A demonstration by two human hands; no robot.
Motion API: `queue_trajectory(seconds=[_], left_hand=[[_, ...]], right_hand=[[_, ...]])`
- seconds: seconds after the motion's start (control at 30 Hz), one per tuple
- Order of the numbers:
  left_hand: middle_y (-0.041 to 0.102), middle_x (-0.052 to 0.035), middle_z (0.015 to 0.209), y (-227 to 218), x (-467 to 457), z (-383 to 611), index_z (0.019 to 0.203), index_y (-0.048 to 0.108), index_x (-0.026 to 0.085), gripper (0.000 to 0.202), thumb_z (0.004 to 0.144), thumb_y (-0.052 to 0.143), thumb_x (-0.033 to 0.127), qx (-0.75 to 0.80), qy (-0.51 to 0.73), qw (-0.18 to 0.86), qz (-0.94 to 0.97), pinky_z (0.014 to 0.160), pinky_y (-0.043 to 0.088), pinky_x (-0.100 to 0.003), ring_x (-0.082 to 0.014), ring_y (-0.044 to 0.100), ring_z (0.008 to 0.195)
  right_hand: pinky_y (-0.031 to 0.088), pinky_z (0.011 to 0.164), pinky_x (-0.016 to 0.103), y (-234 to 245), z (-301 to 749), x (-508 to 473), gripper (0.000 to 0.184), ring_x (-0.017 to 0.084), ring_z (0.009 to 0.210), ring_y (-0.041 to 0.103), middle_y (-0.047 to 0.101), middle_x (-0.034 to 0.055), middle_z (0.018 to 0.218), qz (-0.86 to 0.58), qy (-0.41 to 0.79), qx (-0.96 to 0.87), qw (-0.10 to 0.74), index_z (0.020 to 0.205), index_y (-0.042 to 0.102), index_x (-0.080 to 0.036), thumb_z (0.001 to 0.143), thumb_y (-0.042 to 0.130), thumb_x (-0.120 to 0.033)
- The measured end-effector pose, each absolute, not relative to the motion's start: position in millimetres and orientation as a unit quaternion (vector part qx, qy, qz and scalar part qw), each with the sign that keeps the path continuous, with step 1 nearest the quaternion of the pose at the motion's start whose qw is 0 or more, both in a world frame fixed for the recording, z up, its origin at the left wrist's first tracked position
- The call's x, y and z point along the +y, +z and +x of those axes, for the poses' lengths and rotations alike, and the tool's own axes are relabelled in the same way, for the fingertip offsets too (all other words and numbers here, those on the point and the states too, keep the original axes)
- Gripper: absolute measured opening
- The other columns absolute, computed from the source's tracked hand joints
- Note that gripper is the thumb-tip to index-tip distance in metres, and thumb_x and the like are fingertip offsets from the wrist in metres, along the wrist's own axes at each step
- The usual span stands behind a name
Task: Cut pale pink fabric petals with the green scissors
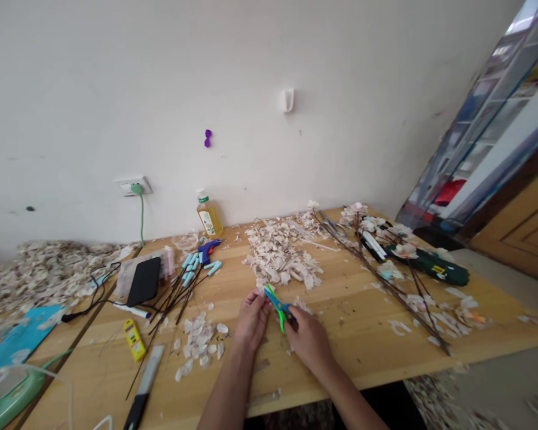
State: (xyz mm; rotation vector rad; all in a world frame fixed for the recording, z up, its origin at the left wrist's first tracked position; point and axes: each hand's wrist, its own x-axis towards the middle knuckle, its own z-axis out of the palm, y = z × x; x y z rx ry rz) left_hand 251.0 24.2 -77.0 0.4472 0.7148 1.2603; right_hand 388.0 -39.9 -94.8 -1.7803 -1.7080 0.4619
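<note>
My right hand (310, 341) is closed round the handles of blue and green scissors (276, 303), their blades pointing away and to the left. My left hand (251, 316) pinches a pale petal-like flake (262, 287) at the blade tips; fingers partly cover it. Just beyond both hands lies a large heap of pale flakes (280, 254). A smaller group of whitish rounded pieces (200, 336) is scattered left of my left hand.
On the left lie a knife (149, 376), a yellow box (134, 340), a black phone (144, 281), dark sticks (186, 298) and a blue glue gun (208, 249). A bottle (209, 216) stands by the wall. Flowered branches (381, 278) and a dark green object (439, 267) lie right.
</note>
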Motion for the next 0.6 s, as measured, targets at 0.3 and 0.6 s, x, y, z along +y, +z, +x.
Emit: queue_trajectory(seconds=[0.3,0.6], left_hand=[[0.067,-0.0010,0.071,-72.8,23.0,252.5,0.071,0.068,0.013,0.033,0.053,0.092,0.024,0.333,0.580,0.707,0.229,0.067,0.051,-0.020,-0.0092,0.061,0.066],[0.066,-0.0008,0.073,-76.7,24.4,254.4,0.073,0.068,0.014,0.031,0.056,0.091,0.025,0.325,0.587,0.700,0.246,0.073,0.051,-0.023,-0.0102,0.061,0.068]], right_hand=[[0.039,0.070,0.029,-89.2,387.3,-39.4,0.012,0.022,0.083,0.064,0.070,0.0047,0.087,-0.669,0.159,-0.652,0.321,0.094,0.063,-0.021,0.086,0.055,-0.023],[0.040,0.070,0.028,-92.9,389.4,-40.0,0.015,0.021,0.084,0.065,0.070,0.0039,0.089,-0.671,0.163,-0.650,0.317,0.096,0.065,-0.022,0.084,0.057,-0.021]])
